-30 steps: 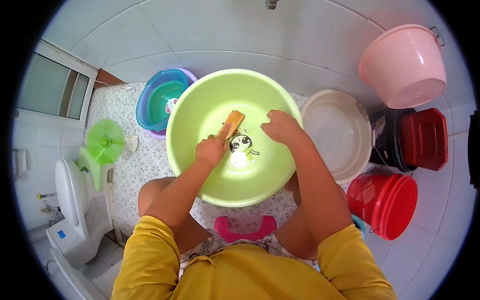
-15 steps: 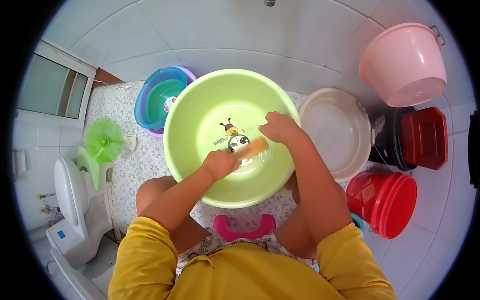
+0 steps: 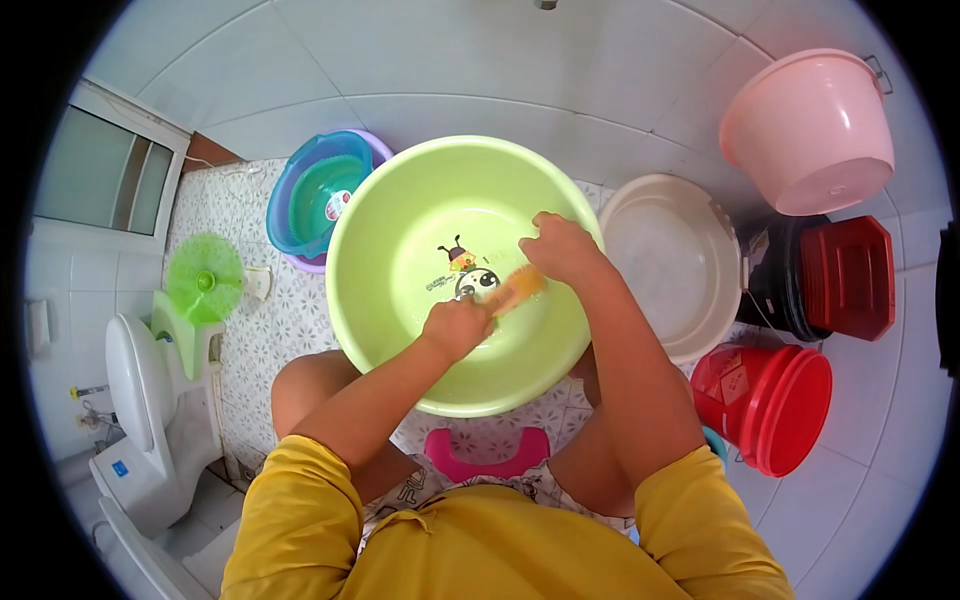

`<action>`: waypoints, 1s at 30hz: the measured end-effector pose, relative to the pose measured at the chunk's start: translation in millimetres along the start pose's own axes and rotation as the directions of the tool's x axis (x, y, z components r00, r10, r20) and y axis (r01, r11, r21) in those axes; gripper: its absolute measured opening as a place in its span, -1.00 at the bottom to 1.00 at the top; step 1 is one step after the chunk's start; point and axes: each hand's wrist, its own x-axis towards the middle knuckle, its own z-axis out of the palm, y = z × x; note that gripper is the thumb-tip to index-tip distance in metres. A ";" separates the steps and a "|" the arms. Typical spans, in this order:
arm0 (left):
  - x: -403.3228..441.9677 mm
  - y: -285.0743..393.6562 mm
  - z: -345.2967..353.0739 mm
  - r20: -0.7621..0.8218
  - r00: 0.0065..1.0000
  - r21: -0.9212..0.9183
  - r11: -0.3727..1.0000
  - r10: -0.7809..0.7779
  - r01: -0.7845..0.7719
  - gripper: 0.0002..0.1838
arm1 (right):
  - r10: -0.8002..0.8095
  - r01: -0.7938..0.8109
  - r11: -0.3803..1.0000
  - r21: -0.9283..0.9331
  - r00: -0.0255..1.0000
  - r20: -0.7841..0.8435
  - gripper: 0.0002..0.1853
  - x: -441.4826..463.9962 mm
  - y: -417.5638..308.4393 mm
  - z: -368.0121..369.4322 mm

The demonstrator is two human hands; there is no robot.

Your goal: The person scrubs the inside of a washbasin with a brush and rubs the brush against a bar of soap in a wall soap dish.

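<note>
A large light-green plastic basin (image 3: 400, 210) with a cartoon print on its bottom stands in front of me. My left hand (image 3: 458, 328) is closed round the handle of a scrub brush (image 3: 518, 288) with orange-yellow bristles, blurred a little by motion. The brush lies aslant low inside the basin, beside the printed face. Over the basin's right inner side is my right hand (image 3: 562, 247), its fingers curled in. Whatever that hand may hold is hidden from me.
Nested blue and purple basins (image 3: 300, 215) sit left behind; a whitish basin (image 3: 670, 270) is at right. Further right are a pink bucket (image 3: 805, 130), dark-red containers (image 3: 848, 275) and a red bucket (image 3: 765, 410). A toilet (image 3: 135, 385) and pink stool (image 3: 487, 455) are also here.
My left hand and the brush have shifted right and the brush slightly away from me. My right hand has moved slightly up and left. The basin stays nearly in place.
</note>
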 end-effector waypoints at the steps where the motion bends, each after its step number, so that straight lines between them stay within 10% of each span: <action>1: 3.3 -1.9 -3.0 -0.002 0.995 -0.014 0.995 -0.103 0.103 -0.30 | 0.001 -0.001 1.000 -0.002 1.000 0.001 -0.65 -0.2 -0.5 -0.6; 8: 16.6 -29.3 -21.5 -0.060 0.874 -0.088 0.875 -0.482 0.476 -0.34 | -0.093 0.099 0.995 0.022 0.980 -0.178 -0.66 0.3 -2.3 -0.2; 19: 19.3 1.5 -10.7 -0.016 0.994 -0.129 0.986 -0.112 0.109 -0.48 | -0.134 0.156 0.984 0.084 0.965 -0.226 -0.56 -7.0 -11.8 -8.9; 30: 21.2 -44.4 -32.0 -0.009 0.812 -0.204 0.796 -0.584 0.570 -0.43 | -0.129 0.149 0.987 0.057 0.955 -0.266 -0.60 -0.6 -4.8 -2.1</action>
